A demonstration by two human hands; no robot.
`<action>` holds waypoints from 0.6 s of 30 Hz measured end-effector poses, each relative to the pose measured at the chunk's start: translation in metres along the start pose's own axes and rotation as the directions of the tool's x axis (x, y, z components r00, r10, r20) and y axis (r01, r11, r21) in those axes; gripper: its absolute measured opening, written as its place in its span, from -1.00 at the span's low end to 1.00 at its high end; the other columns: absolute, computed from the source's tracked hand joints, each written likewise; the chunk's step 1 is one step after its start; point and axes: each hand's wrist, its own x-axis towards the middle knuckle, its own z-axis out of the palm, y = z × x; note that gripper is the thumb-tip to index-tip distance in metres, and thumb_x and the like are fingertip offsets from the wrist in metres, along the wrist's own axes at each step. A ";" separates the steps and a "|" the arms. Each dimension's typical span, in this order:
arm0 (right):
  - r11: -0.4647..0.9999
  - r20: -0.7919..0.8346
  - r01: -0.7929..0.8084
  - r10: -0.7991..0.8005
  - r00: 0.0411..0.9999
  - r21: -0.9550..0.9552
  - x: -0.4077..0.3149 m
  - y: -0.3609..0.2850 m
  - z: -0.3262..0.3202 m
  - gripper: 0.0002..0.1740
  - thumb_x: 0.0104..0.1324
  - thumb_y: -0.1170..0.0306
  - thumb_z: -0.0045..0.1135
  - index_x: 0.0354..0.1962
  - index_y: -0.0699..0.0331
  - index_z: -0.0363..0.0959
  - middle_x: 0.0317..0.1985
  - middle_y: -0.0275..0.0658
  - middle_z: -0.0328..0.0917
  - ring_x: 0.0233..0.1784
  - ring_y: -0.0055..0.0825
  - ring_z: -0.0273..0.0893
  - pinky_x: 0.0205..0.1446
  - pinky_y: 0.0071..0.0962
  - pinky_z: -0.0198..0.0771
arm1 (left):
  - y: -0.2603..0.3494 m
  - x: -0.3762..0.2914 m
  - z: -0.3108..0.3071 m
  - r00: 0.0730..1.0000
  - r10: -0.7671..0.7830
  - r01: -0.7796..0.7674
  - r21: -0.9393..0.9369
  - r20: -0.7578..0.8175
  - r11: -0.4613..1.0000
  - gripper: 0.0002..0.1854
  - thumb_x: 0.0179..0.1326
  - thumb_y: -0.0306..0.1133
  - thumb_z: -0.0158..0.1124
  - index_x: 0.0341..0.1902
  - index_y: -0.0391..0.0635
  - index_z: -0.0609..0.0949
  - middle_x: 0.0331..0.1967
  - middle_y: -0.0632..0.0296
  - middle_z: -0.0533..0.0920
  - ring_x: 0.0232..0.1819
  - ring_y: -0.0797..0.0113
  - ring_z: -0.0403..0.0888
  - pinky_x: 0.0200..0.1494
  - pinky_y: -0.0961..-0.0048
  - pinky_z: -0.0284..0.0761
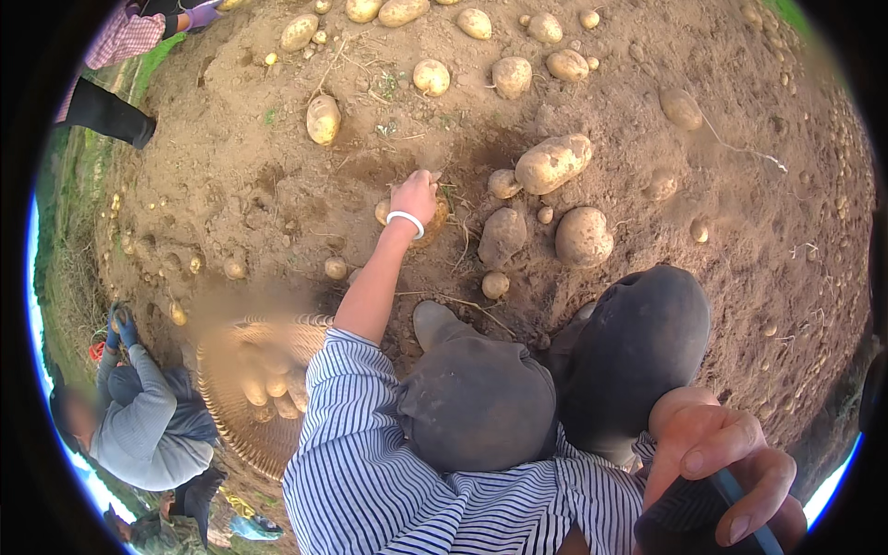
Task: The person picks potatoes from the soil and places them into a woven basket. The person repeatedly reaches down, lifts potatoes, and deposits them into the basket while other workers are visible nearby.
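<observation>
My left hand (416, 195), with a white bangle (406, 220) at the wrist, reaches down to the soil. Its fingers curl over the ground beside a potato (433, 225), which lies partly under the hand and wrist; the fingertips are mostly hidden, so whether they grip anything is unclear. At the lower right, my right hand (739, 454) is raised by my knee, its fingers bent around a dark object with a blue edge (739, 496). Right of my left hand lie a long potato (553, 164), a round one (583, 237) and a soil-covered one (502, 238).
A woven basket (215, 409) holding several potatoes (274, 385) stands left of my knees (479, 402). One gloved person (149, 423) crouches beyond it; another person's sleeve (125, 41) shows at upper left. More potatoes (431, 77) lie scattered over the soil (749, 229).
</observation>
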 end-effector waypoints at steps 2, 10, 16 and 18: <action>0.958 0.022 0.269 -0.272 0.962 0.096 0.003 0.015 -0.003 -0.31 -0.07 0.54 0.38 -0.01 -0.15 0.31 -0.11 -0.31 0.27 -0.07 0.07 0.38 -0.24 -0.23 0.42 | 0.002 0.003 -0.002 0.999 -0.034 0.033 -0.003 -0.019 0.999 -0.81 0.28 -0.31 0.02 -0.18 -0.19 0.44 -0.23 -0.03 0.60 -0.12 0.00 0.56 -0.06 0.10 0.40; 0.987 0.182 -0.153 0.160 0.970 -0.051 0.007 -0.006 -0.009 -0.28 -0.05 0.56 0.36 0.04 -0.16 0.28 -0.10 -0.31 0.26 -0.07 0.10 0.35 -0.22 -0.21 0.38 | 0.006 0.012 -0.009 0.969 -0.246 0.201 -0.561 -0.005 0.803 -0.84 0.30 -0.41 -0.02 -0.15 -0.25 0.41 -0.42 -0.01 0.63 -0.26 0.14 0.65 -0.19 0.30 0.49; 0.998 0.004 0.067 -0.067 0.998 0.012 -0.005 0.019 -0.003 -0.28 -0.05 0.55 0.36 0.05 -0.16 0.28 -0.10 -0.30 0.26 -0.05 0.12 0.35 -0.21 -0.20 0.38 | 0.010 -0.001 -0.014 0.998 0.065 -0.056 -0.495 0.000 0.867 -0.86 0.21 -0.50 0.08 -0.18 -0.16 0.58 -0.09 0.14 0.61 -0.04 0.25 0.57 0.06 0.40 0.42; 0.983 0.114 0.121 -0.137 0.984 0.136 -0.001 0.019 -0.011 -0.30 -0.05 0.55 0.36 0.03 -0.15 0.29 -0.10 -0.31 0.26 -0.06 0.12 0.36 -0.23 -0.20 0.38 | 0.018 -0.004 -0.015 0.967 0.241 -0.254 -0.328 -0.082 0.910 -0.89 0.17 -0.45 0.12 -0.28 -0.11 0.62 -0.06 0.19 0.60 0.02 0.21 0.52 0.13 0.34 0.36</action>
